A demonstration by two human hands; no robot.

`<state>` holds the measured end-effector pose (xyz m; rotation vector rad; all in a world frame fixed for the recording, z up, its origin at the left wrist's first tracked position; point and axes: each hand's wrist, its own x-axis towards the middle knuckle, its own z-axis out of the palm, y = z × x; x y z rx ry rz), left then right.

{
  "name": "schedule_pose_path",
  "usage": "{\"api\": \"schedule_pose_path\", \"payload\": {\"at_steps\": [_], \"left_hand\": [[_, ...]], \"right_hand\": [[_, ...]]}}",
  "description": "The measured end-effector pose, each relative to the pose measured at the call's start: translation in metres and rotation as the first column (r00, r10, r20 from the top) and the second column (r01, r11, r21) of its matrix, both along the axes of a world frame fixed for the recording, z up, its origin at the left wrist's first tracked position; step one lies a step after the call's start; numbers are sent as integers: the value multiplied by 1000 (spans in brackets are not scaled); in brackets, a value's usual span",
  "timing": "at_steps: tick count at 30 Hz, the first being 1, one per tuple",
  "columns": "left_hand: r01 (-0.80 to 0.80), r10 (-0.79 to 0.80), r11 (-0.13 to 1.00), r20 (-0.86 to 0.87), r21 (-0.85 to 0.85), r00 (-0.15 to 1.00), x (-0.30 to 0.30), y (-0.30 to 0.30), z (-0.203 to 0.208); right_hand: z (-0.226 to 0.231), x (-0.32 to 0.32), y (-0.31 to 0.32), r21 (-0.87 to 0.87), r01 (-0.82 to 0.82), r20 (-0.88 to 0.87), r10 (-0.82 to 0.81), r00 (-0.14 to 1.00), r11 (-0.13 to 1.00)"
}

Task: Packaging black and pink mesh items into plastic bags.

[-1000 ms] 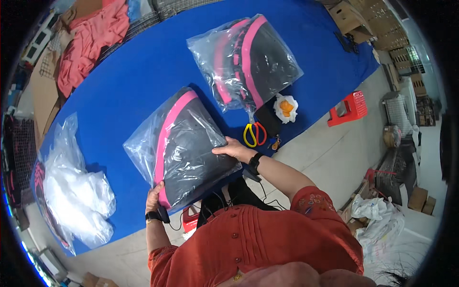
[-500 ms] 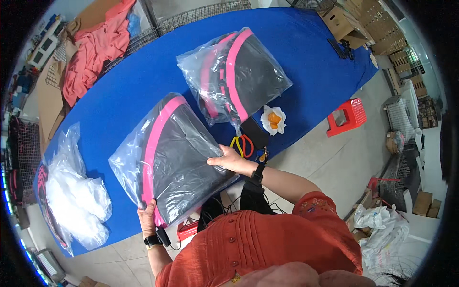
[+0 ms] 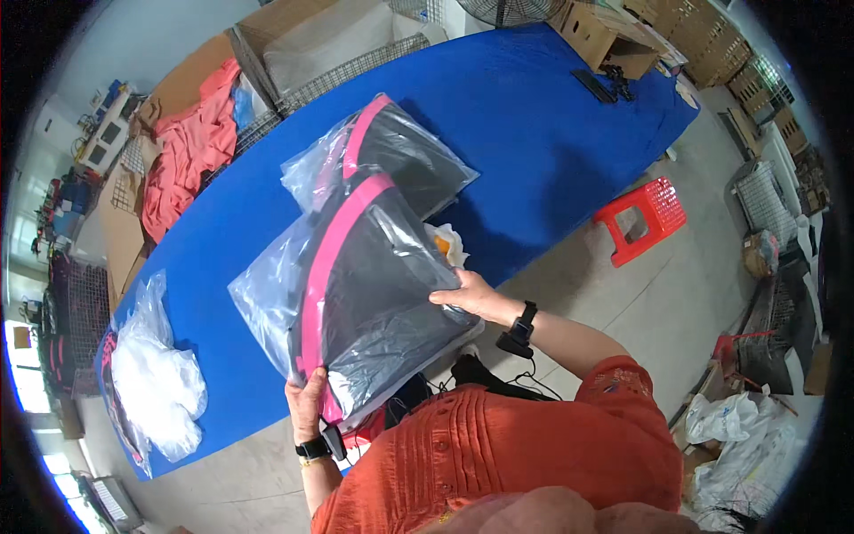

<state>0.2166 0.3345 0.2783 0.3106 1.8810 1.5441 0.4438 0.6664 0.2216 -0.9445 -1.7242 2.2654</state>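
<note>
Between my two hands is a clear plastic bag [image 3: 378, 294] holding a dark grey, flat piece with a bright pink curved band. My left hand [image 3: 308, 402] pinches its near left corner, beside the lower end of the band. At the right edge, my right hand [image 3: 479, 297] is closed on the plastic, thumb on top. A similar bagged dark piece with a pink band [image 3: 414, 151] lies beyond on the blue table [image 3: 525, 116], partly covered by the held one. Orange food in white paper [image 3: 454, 242] shows just past the right edge of the held bag.
Loose clear plastic bags [image 3: 165, 392] are heaped at the table's left end. A red stool [image 3: 645, 218] stands on the floor to the right. Coral cloth [image 3: 197, 147] hangs over cardboard at the far left, and a cardboard box [image 3: 600, 44] sits at the table's far right.
The held bag has been raised and moved away from me, and now overlaps the other bagged piece. The scissors seen earlier are hidden. Both hands keep their grip; the view has shifted.
</note>
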Motion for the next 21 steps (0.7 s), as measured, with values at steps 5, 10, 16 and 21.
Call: {"api": "schedule_pose_path", "payload": {"at_steps": [5, 10, 16, 21], "left_hand": [[116, -117, 993, -19, -35, 993, 15, 53, -2], [182, -189, 977, -65, -110, 980, 24, 112, 11], [242, -242, 970, -6, -25, 970, 31, 146, -1], [251, -251, 968, -26, -16, 968, 13, 183, -21]], "right_hand": [[-9, 46, 31, 66, 131, 36, -133, 990, 989], [-1, 69, 58, -21, 203, 37, -202, 979, 979], [2, 90, 84, -70, 269, 75, -264, 962, 961], [-8, 73, 131, -22, 219, 87, -217, 972, 975]]}}
